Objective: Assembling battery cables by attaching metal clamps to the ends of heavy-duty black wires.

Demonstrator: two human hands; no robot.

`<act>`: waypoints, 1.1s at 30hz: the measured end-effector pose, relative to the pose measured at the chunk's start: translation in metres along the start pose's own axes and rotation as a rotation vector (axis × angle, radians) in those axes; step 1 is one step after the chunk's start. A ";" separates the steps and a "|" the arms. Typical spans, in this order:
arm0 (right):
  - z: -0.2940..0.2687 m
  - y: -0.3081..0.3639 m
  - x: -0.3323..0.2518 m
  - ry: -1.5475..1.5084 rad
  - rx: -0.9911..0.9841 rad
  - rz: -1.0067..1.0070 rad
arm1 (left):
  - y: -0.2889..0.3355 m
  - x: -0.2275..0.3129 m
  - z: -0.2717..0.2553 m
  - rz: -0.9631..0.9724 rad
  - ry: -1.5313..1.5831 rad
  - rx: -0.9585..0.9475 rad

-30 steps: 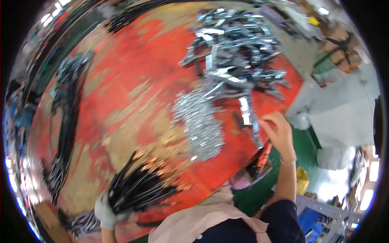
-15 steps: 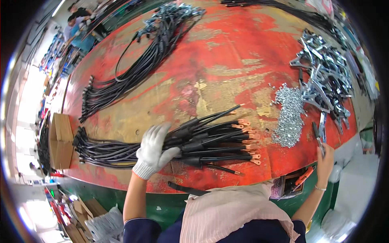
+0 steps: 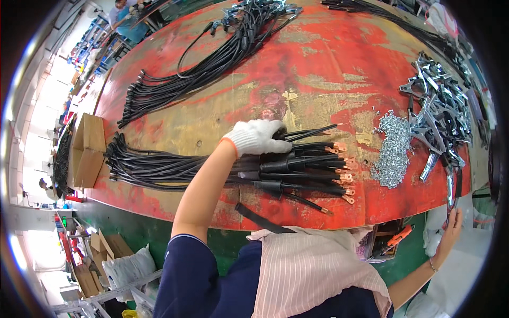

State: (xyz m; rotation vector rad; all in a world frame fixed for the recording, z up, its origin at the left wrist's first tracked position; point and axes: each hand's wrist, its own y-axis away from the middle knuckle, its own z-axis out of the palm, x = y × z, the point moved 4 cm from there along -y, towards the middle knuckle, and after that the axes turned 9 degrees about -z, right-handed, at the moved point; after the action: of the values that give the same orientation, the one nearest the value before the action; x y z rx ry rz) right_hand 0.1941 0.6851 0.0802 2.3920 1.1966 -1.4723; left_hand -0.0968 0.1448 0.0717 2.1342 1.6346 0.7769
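A bundle of black cables [image 3: 159, 161] with copper ring lugs at its right end lies along the near side of the table. Over its far edge is my left hand [image 3: 257, 137] in a white knitted glove, thumb and fingers closed round a black cable. My bare right hand [image 3: 452, 228] is at the table's near right edge, its fingers closed on the lower end of a metal clamp [image 3: 450, 185]; part of the grip is hidden. Beyond it lies a heap of silver spring clamps [image 3: 437, 106]. Small silver fasteners [image 3: 391, 151] form a pile left of the heap.
The worn red table [image 3: 328, 69] carries a second cable bundle [image 3: 196, 74] farther back, and more black cables [image 3: 387, 18] at the far right. An open cardboard box [image 3: 89, 151] stands at the left edge. Below the front edge sits an orange-handled tool [image 3: 400, 236].
My left hand has moved right and away from me along the bundle, closing round a cable. My right hand has shifted right and nearer the table's edge. The whole view has shifted.
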 end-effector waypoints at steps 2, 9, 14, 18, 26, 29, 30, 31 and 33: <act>0.008 -0.001 0.000 -0.055 -0.093 -0.037 | -0.011 -0.004 0.007 0.027 -0.002 -0.013; 0.036 0.011 -0.019 -0.288 -0.144 -0.148 | 0.026 -0.010 -0.007 0.159 0.302 0.214; 0.061 0.016 -0.021 -0.452 -0.197 -0.133 | 0.066 0.025 0.008 0.326 0.063 0.239; 0.084 0.040 -0.019 -0.411 -0.233 -0.043 | 0.088 0.039 0.037 0.350 0.080 0.527; 0.110 0.084 -0.032 -0.366 -0.235 0.077 | 0.113 0.050 0.058 0.337 0.120 0.497; 0.129 0.083 -0.039 -0.389 -0.262 0.049 | 0.120 0.052 0.063 0.358 0.083 0.446; 0.139 0.080 -0.047 -0.416 -0.249 0.047 | 0.121 0.049 0.059 0.404 0.154 0.398; 0.144 0.077 -0.054 -0.431 -0.224 0.037 | 0.117 0.043 0.051 0.465 0.232 0.351; 0.157 0.069 -0.062 -0.455 -0.254 0.029 | 0.113 0.031 0.018 0.561 0.386 0.362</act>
State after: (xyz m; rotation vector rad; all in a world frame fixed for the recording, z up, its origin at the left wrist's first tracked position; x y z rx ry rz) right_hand 0.1120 0.5324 0.0239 1.7772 1.1455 -1.6233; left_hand 0.0068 0.1440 0.1286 2.9143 1.4296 1.1907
